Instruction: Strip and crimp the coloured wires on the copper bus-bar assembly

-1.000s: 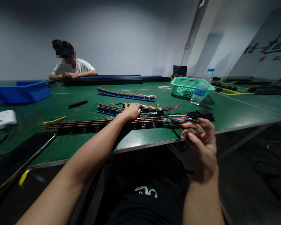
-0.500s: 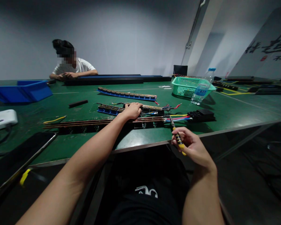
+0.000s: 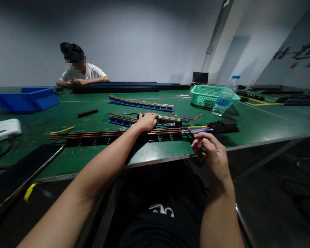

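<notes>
My left hand (image 3: 147,121) lies on a long black strip with copper rails (image 3: 105,135) on the green table (image 3: 160,151), its fingers curled down over the strip's far side. My right hand (image 3: 210,151) is closed round a yellow-and-black screwdriver (image 3: 196,139), whose tip points at the strip's right end, where red, blue and yellow wires (image 3: 198,129) run to a black block (image 3: 222,126). Another shorter blue-and-black strip (image 3: 144,119) lies just behind my left hand.
A third blue strip (image 3: 141,103) lies farther back. A green basket (image 3: 209,95) and a water bottle (image 3: 223,98) stand at the right. A blue bin (image 3: 26,99), a white device (image 3: 3,129) and a dark phone (image 3: 20,168) sit at the left. A person in white sits across the table.
My right hand took the screwdriver into its grip, dropped toward the table edge, then rose again and moved its tip toward the strip's wired end. My left hand stayed on the strip.
</notes>
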`<state>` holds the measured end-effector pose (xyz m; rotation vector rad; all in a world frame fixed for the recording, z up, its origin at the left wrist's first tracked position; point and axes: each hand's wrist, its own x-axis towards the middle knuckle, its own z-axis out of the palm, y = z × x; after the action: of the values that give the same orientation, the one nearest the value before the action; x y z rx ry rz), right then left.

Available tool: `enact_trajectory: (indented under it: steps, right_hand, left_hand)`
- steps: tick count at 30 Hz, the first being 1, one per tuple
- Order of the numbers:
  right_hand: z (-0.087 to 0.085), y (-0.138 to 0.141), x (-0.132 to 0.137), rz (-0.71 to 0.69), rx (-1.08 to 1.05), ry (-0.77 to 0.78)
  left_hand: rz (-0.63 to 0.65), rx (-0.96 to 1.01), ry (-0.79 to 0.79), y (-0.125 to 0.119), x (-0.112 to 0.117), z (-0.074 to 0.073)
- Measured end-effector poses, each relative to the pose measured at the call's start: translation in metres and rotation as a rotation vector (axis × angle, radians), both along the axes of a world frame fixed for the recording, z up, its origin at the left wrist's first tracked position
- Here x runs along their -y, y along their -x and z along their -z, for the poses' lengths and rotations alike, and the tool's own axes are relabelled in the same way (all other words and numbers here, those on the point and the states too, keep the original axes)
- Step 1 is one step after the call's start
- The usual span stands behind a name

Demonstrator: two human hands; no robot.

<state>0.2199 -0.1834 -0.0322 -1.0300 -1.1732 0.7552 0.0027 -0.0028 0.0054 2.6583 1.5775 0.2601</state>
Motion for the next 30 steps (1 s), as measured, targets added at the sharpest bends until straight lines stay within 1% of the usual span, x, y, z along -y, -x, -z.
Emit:
enact_trajectory:
  steps: [3,6,8,10,13,14,18,21,25,30]
  right_hand:
    - [-0.007,0.002,0.002,-0.045,-0.181,0.069]
    - [-0.012,-0.003,0.004,-0.081,-0.366,0.141]
    - [-0.014,-0.007,0.004,-0.117,-0.408,0.183]
    - [-0.014,-0.008,0.004,-0.164,-0.388,0.213]
    - [-0.012,-0.006,0.003,-0.197,-0.277,0.194]
    - [-0.011,-0.005,0.002,-0.176,-0.227,0.174]
    - [-0.008,0.002,0.002,-0.016,0.034,0.102]
    - [-0.007,0.004,0.004,0.034,0.280,0.074]
    - [-0.011,0.006,0.008,0.071,0.581,0.061]
    - [-0.015,0.012,0.011,0.094,0.733,0.057]
  left_hand:
    - [-0.003,0.004,0.003,0.000,0.000,0.000]
    - [0.004,0.011,0.000,0.000,0.000,0.001]
    - [0.010,0.009,0.000,0.000,0.000,0.001]
    - [0.011,0.003,-0.001,0.001,0.000,0.000]
    - [0.005,-0.004,-0.003,0.000,0.000,0.000]
    - [0.004,-0.005,-0.003,0.000,0.001,-0.001]
    - [0.000,-0.003,0.000,0.000,0.001,-0.001]
    - [0.001,-0.003,0.005,0.000,0.002,-0.002]
    - [0.006,-0.001,0.000,0.000,0.001,-0.001]
    - [0.012,0.005,-0.009,0.001,-0.001,0.001]
